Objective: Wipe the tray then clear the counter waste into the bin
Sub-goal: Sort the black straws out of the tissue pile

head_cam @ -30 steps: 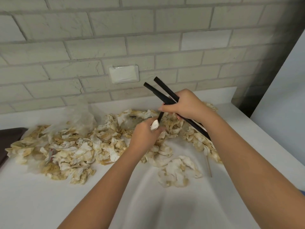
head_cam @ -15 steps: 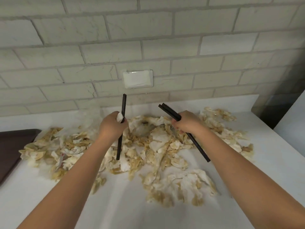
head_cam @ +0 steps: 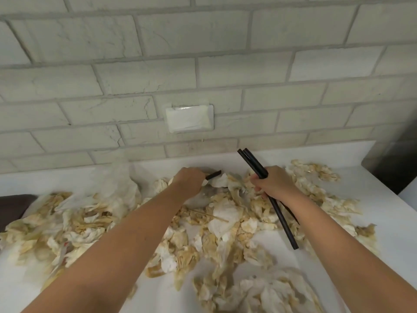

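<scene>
1. My left hand (head_cam: 188, 180) is curled round a single black chopstick (head_cam: 213, 175). Its short end pokes out to the right over the far part of the pile (a scrap of white tissue is caught at my fingers (head_cam: 200, 176) too).
2. My right hand (head_cam: 274, 185) grips a pair of black chopsticks (head_cam: 284, 222), with the tops angled far-left toward the brick wall (head_cam: 203, 53) and the lower ends slanting near-right.
3. The stained paper napkins (head_cam: 225, 224) are strewn over the white counter (head_cam: 379, 190) from left to right, under both forearms.
4. The dark brown tray (head_cam: 13, 206) shows only as a corner at the left edge, just beside the pile.
5. A clear plastic bag (head_cam: 121, 184) sits at the pile's far-left side, below a covered wall socket (head_cam: 189, 118).
</scene>
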Action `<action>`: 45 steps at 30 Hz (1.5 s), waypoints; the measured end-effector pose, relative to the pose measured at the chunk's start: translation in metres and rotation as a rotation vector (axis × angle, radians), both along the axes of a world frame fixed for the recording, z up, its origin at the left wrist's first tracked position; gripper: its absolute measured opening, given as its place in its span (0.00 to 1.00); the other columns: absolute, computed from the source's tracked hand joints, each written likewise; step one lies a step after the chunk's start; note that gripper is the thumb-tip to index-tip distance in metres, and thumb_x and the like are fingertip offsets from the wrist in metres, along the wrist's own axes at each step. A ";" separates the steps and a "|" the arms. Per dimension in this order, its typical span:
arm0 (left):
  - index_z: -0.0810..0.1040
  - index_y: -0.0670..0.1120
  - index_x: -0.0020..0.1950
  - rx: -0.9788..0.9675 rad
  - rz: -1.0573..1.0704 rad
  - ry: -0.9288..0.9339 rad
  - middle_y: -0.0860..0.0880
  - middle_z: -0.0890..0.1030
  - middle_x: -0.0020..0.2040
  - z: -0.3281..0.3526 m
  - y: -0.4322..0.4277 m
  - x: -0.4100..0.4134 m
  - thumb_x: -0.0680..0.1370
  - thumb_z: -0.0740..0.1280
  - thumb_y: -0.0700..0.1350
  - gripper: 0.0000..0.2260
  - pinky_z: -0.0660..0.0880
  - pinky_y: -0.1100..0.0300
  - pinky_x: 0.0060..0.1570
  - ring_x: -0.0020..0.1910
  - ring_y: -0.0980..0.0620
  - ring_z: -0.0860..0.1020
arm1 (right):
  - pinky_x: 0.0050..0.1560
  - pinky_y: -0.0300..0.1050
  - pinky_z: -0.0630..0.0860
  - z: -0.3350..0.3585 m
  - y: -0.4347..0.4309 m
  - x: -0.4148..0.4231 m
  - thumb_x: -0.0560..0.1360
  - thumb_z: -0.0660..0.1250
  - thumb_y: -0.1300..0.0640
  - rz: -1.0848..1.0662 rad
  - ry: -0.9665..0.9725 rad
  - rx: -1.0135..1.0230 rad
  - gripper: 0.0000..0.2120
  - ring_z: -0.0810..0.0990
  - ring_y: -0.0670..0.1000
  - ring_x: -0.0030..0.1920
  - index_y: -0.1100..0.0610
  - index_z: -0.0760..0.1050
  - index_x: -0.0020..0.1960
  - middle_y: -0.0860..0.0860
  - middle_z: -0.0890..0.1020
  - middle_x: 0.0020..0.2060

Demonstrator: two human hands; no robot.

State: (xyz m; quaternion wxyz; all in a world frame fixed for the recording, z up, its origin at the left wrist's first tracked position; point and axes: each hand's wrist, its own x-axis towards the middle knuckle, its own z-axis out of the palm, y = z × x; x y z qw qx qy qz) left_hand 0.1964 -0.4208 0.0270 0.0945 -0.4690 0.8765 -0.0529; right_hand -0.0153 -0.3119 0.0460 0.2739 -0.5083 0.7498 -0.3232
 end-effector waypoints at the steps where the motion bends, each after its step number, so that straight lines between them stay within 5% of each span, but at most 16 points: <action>1: 0.79 0.44 0.57 0.032 0.005 -0.007 0.47 0.80 0.52 0.000 -0.004 -0.002 0.77 0.62 0.42 0.11 0.73 0.60 0.46 0.50 0.48 0.79 | 0.37 0.48 0.80 -0.002 0.001 -0.002 0.75 0.66 0.57 -0.002 -0.027 -0.004 0.05 0.78 0.51 0.25 0.55 0.79 0.43 0.54 0.84 0.34; 6: 0.76 0.45 0.59 0.239 0.015 -0.066 0.50 0.75 0.48 0.005 -0.013 -0.010 0.79 0.61 0.43 0.10 0.70 0.60 0.44 0.50 0.48 0.77 | 0.36 0.48 0.80 -0.010 0.007 -0.003 0.75 0.67 0.56 -0.008 -0.101 0.020 0.03 0.77 0.50 0.24 0.54 0.79 0.44 0.53 0.83 0.34; 10: 0.71 0.45 0.68 0.361 0.067 -0.033 0.46 0.74 0.63 0.008 -0.012 -0.004 0.75 0.67 0.43 0.21 0.71 0.56 0.55 0.59 0.45 0.74 | 0.36 0.50 0.79 -0.010 0.014 0.001 0.75 0.67 0.57 0.005 -0.147 0.017 0.03 0.77 0.53 0.26 0.55 0.79 0.45 0.54 0.82 0.32; 17: 0.72 0.45 0.67 0.322 0.073 0.149 0.46 0.74 0.64 0.054 -0.004 0.022 0.73 0.71 0.46 0.24 0.70 0.56 0.57 0.61 0.46 0.73 | 0.31 0.45 0.77 0.003 0.030 0.002 0.74 0.68 0.58 -0.002 -0.209 -0.033 0.02 0.76 0.50 0.24 0.56 0.80 0.44 0.54 0.81 0.32; 22: 0.77 0.47 0.50 0.387 0.094 0.318 0.51 0.77 0.43 0.082 0.008 0.038 0.73 0.72 0.49 0.10 0.66 0.60 0.37 0.44 0.49 0.74 | 0.34 0.46 0.78 0.011 0.037 0.010 0.73 0.68 0.57 0.015 -0.184 -0.053 0.03 0.76 0.49 0.24 0.55 0.80 0.44 0.52 0.81 0.31; 26: 0.78 0.43 0.44 0.404 0.169 0.507 0.51 0.77 0.38 0.083 0.018 0.047 0.70 0.75 0.52 0.14 0.64 0.60 0.35 0.39 0.51 0.74 | 0.33 0.44 0.77 0.017 0.044 0.021 0.74 0.69 0.57 0.032 -0.218 -0.085 0.03 0.76 0.48 0.23 0.55 0.80 0.45 0.51 0.82 0.33; 28: 0.78 0.40 0.48 0.415 0.200 0.540 0.49 0.78 0.41 0.082 0.025 0.048 0.67 0.76 0.54 0.20 0.66 0.59 0.37 0.43 0.48 0.75 | 0.34 0.43 0.78 0.019 0.045 0.031 0.74 0.70 0.55 0.039 -0.273 -0.127 0.04 0.76 0.48 0.24 0.53 0.80 0.49 0.50 0.83 0.37; 30: 0.76 0.40 0.61 0.421 0.212 0.520 0.45 0.78 0.57 0.077 0.033 0.046 0.67 0.76 0.56 0.30 0.71 0.56 0.51 0.57 0.45 0.76 | 0.36 0.40 0.78 0.023 0.046 0.042 0.75 0.69 0.52 0.067 -0.270 -0.164 0.10 0.79 0.49 0.26 0.50 0.77 0.55 0.50 0.84 0.40; 33: 0.65 0.40 0.73 0.422 0.208 0.502 0.46 0.67 0.72 0.073 0.046 0.044 0.69 0.74 0.57 0.39 0.64 0.61 0.60 0.69 0.46 0.68 | 0.44 0.46 0.80 0.031 0.046 0.057 0.75 0.68 0.49 0.139 -0.290 -0.199 0.14 0.81 0.50 0.29 0.52 0.74 0.58 0.52 0.84 0.45; 40: 0.72 0.44 0.68 0.427 0.193 0.508 0.48 0.73 0.67 0.075 0.064 0.047 0.66 0.75 0.59 0.36 0.67 0.59 0.58 0.63 0.49 0.72 | 0.27 0.36 0.74 0.050 0.033 0.083 0.72 0.73 0.56 0.078 -0.404 -0.200 0.09 0.76 0.46 0.22 0.58 0.75 0.45 0.52 0.78 0.29; 45: 0.76 0.47 0.60 0.410 0.234 0.462 0.47 0.75 0.60 0.068 0.069 0.058 0.68 0.74 0.59 0.26 0.69 0.61 0.52 0.58 0.48 0.73 | 0.27 0.38 0.74 0.063 0.035 0.069 0.71 0.74 0.56 0.053 -0.481 -0.117 0.10 0.76 0.48 0.24 0.59 0.76 0.46 0.53 0.78 0.28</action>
